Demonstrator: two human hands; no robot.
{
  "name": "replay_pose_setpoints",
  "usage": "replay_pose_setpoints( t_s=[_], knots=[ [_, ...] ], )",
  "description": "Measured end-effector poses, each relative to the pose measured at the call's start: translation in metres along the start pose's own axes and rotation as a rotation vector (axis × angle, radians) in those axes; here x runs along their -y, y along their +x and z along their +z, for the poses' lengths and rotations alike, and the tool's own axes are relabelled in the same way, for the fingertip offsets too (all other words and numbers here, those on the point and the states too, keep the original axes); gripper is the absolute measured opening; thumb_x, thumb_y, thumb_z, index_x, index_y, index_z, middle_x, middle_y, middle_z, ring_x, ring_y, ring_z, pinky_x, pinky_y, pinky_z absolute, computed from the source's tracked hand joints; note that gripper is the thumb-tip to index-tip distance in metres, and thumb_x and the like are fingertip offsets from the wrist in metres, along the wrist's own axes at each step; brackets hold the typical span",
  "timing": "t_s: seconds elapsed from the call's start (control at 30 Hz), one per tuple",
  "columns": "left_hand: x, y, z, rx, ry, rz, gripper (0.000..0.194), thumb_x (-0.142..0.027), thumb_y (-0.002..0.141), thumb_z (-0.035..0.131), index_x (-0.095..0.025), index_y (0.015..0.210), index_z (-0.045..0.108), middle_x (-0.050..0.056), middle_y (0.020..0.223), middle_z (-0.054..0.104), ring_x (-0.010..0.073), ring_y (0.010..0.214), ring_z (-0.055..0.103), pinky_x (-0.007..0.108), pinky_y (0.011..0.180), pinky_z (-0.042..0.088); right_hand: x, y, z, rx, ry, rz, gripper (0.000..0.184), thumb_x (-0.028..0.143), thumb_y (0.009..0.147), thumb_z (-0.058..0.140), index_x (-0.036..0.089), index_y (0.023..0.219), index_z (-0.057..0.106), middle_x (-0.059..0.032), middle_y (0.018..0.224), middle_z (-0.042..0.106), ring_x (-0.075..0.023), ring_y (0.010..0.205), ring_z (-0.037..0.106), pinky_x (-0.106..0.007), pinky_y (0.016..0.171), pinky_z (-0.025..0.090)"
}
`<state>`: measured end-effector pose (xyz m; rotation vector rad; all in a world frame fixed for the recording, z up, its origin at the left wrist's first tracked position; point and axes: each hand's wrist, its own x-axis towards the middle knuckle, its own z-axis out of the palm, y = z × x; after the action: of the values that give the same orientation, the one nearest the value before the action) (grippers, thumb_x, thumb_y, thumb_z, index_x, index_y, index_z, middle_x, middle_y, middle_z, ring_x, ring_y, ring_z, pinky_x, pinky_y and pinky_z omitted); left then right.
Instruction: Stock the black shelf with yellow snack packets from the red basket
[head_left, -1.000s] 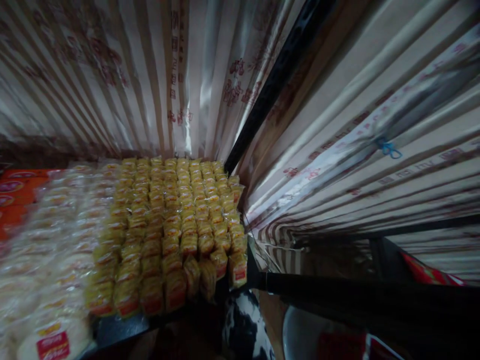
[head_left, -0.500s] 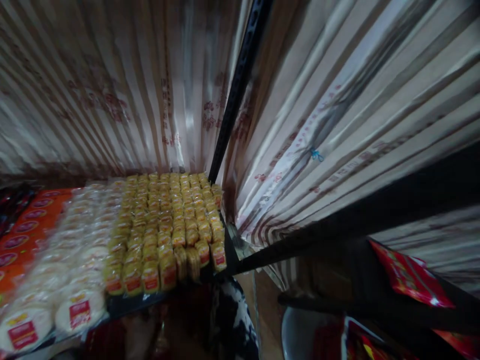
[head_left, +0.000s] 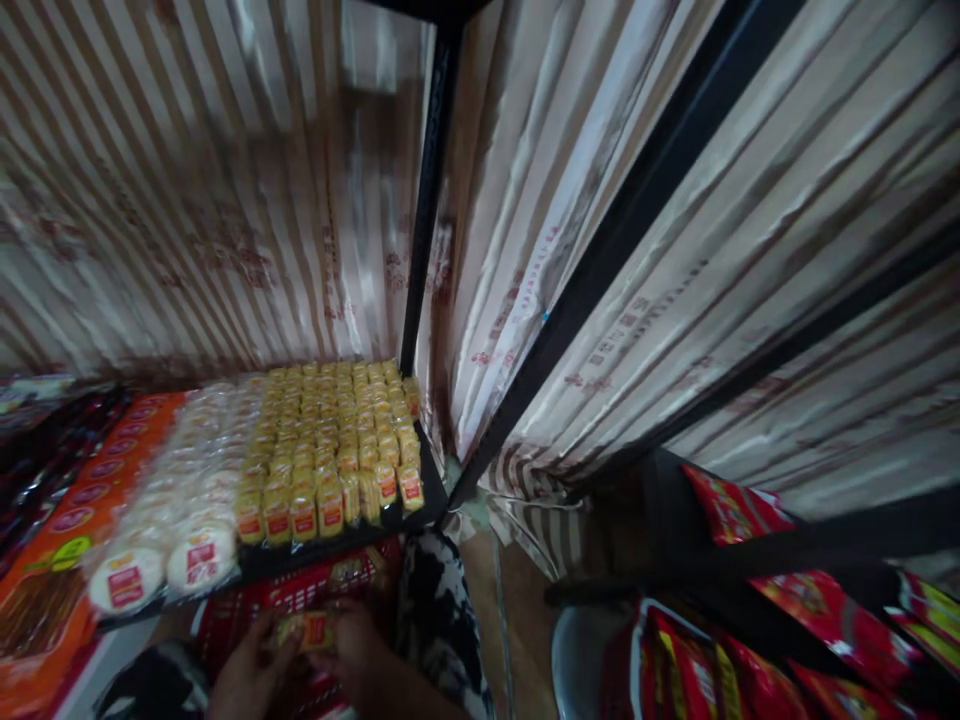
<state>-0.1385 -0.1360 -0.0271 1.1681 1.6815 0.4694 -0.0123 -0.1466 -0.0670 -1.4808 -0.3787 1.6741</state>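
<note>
At the bottom of the head view, my left hand (head_left: 251,660) and my right hand (head_left: 361,645) are closed from either side on a small yellow wrapped snack packet (head_left: 309,630) with a red label. It is held over a red crate (head_left: 289,585) with slotted sides, where similar packets show dimly. Just beyond stand tight rows of the same yellow snack packets (head_left: 322,430) on a dark shelf (head_left: 330,548). Left of these lie two rows of round white wrapped packs (head_left: 202,555) with red labels. The picture is dark, so fingertip detail is blurred.
Orange snack packages (head_left: 45,615) lie along the shelf's left side. A dark metal post (head_left: 424,220) rises at the shelf corner before a striped curtain (head_left: 225,200). Red bags (head_left: 832,610) lie on another shelf at lower right. Black-and-white patterned clothing (head_left: 442,610) flanks the crate.
My view has tilted and shifted, bringing the shelf corner lower left and more red bags into sight. Both my hands and the packet they hold now show clearly above the crate.
</note>
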Motion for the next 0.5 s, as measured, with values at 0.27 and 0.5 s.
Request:
replay_pose_setpoints(
  t_s=[0.27,0.5],
  knots=[
    [-0.091,-0.014,-0.038,-0.147,0.081,0.308,0.06,-0.052,0.056,0.056,-0.022,0.107,0.054,0.005,0.099,0.068,0.0256,0.093,0.063,0.032,0.079,0.051,0.079,-0.039,-0.023,-0.17,-0.407,-0.736,0.038,0.042,0.081,0.048,0.02,0.108,0.062,-0.0108,0.113,0.062,-0.0244,0.11,0.055,-0.039,0.098,0.039],
    [-0.206,0.011,-0.031,-0.208,0.301,0.639,0.05,-0.045,0.072,0.048,-0.017,0.113,0.051,0.003,0.093,0.062,0.0171,0.072,0.058,0.029,0.069,0.048,0.157,-0.009,-0.048,-0.483,-0.599,-0.937,0.052,0.036,0.089,0.032,0.012,0.135,0.037,-0.0119,0.146,0.031,-0.0198,0.136,0.023,-0.041,0.111,0.021]
  ],
)
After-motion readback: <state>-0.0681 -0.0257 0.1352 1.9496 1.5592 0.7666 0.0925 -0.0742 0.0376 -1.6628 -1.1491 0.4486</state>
